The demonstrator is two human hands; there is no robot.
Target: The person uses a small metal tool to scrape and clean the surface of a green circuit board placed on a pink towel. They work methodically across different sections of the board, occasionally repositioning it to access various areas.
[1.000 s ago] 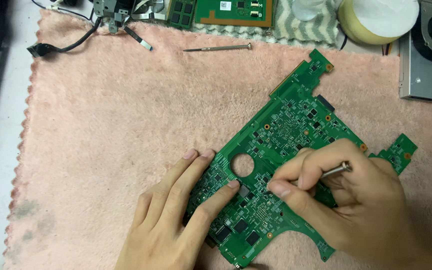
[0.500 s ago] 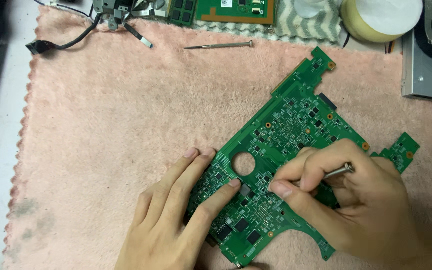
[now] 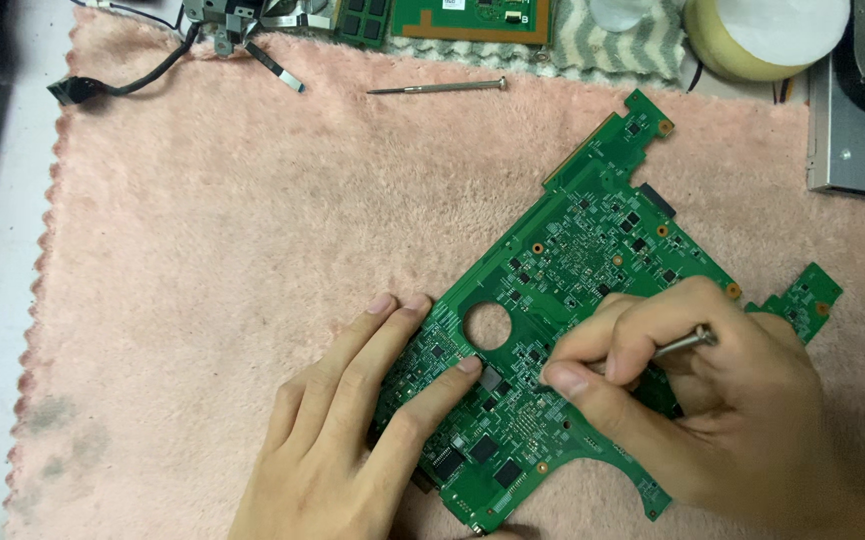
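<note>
The green circuit board (image 3: 592, 290) is laid flat on the pink towel (image 3: 212, 260) and pinned by the left hand (image 3: 352, 450), fingers spread beside its round hole. In the right hand (image 3: 712, 410) a slim metal screwdriver (image 3: 682, 343) is pinched tight, its tip hidden under the fingers near the board's middle. The board is already bare of its casing; work on its surface looks unfinished. A second screwdriver (image 3: 437, 87) lies unused above.

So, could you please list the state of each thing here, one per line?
circuit board: flat on the pink towel, pressed by left hand
small tool: gripped in right hand
spare screwdriver: lying loose, untouched
black cable: lying loose
</note>
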